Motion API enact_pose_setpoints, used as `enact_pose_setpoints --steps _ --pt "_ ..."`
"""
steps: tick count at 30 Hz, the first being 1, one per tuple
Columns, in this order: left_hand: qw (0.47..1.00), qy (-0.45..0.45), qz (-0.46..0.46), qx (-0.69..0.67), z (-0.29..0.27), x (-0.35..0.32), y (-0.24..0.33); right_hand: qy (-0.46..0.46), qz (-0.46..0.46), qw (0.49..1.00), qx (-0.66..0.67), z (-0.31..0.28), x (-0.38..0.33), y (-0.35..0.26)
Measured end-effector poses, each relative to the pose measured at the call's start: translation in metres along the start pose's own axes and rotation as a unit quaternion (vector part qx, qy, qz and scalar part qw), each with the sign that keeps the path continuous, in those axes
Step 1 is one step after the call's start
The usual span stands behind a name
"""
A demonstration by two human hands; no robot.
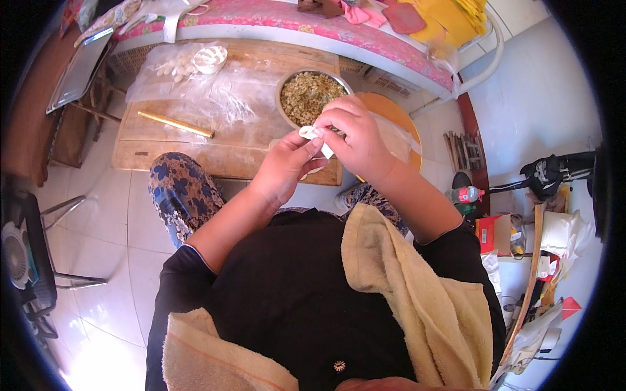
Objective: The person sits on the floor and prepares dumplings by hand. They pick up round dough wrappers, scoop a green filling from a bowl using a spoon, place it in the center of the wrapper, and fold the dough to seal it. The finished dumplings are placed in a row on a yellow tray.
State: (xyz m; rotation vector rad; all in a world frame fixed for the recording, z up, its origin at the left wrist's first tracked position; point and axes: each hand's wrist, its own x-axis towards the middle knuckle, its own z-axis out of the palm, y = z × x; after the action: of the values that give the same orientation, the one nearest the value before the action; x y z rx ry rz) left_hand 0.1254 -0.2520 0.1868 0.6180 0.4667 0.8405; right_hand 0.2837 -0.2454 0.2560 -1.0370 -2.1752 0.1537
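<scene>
Close together over the near right edge of the board, both of my hands hold a thin white piece of dough [327, 151]. My left hand [285, 163] pinches it between thumb and fingers from the left. My right hand [352, 133] grips its upper part, the fingers curled over it. A pale rolled end of the dough shows between the fingertips; the rest is partly hidden. Just beyond the hands stands a metal bowl [279, 107] of chopped green-brown filling [308, 96]. A golden-brown rolling pin [176, 124] lies on the wooden board [147, 146] to the left.
Clear plastic sheeting [225, 104] dusted with white powder covers part of the board. At the far left, a small white bowl [210, 60] sits beside several pale dough pieces [176, 67]. A round yellow-rimmed board [416, 146] is at the right. Beyond runs a bed edge [261, 29].
</scene>
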Motion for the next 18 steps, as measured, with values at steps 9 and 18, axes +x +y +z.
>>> enact_pose_setpoints --steps 9,18 --pt "0.992 -0.003 0.071 0.105 0.001 -0.001 0.0 -0.06 -0.036 0.997 0.025 -0.001 0.003 0.006" --pt "0.972 -0.024 0.116 0.204 -0.008 -0.002 -0.001 -0.019 -0.013 0.999 -0.031 0.008 0.009 -0.008"
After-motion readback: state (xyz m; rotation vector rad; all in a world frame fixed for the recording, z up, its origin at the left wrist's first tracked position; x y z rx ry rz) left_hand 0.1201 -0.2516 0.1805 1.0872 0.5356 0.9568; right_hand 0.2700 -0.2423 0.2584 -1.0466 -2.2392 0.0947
